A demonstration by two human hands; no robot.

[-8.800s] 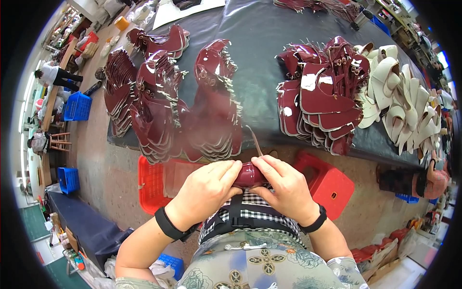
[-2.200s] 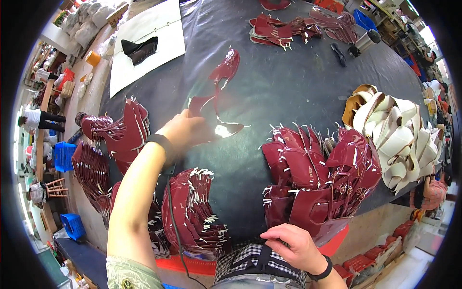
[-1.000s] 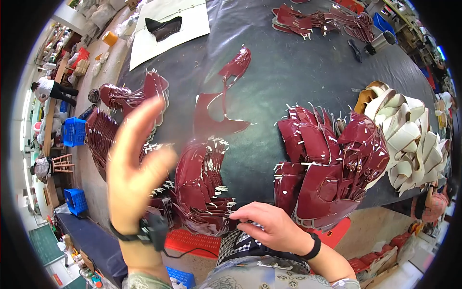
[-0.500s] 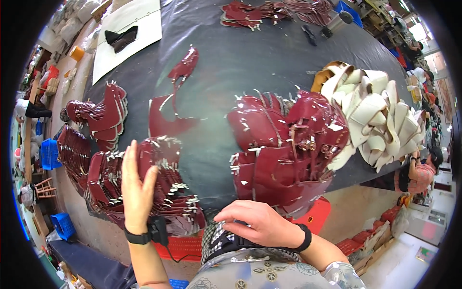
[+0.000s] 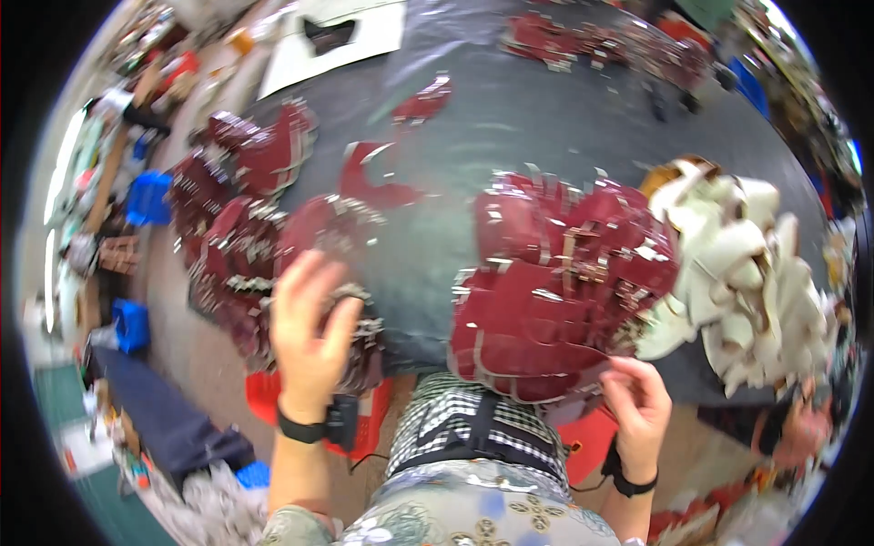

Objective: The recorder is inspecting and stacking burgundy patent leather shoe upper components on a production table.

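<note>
My left hand (image 5: 312, 328) is over the near part of the left-hand stacks of glossy burgundy leather shoe pieces (image 5: 246, 238), fingers spread and nothing in them. Blur hides whether it touches the stack. Closed at the near right edge of a larger heap of burgundy shoe pieces with buckled straps (image 5: 523, 314), my right hand (image 5: 640, 409) has thumb and forefinger on the rim of a piece. Between the stacks and the heap, farther back, a single cut burgundy piece (image 5: 369, 177) lies flat on the dark table (image 5: 410, 300).
Right of the heap lies a pile of cream leather shoe pieces (image 5: 728, 264). More burgundy pieces (image 5: 601, 41) lie at the far edge, and a white sheet (image 5: 373, 41) bears a black piece. Red plastic containers (image 5: 373, 423) stand below the near edge. Another person (image 5: 806, 423) is at the right.
My right hand has moved right, from before my waist to the burgundy heap's near edge, and closed there. The view has shifted; my left hand stays spread over the left stacks.
</note>
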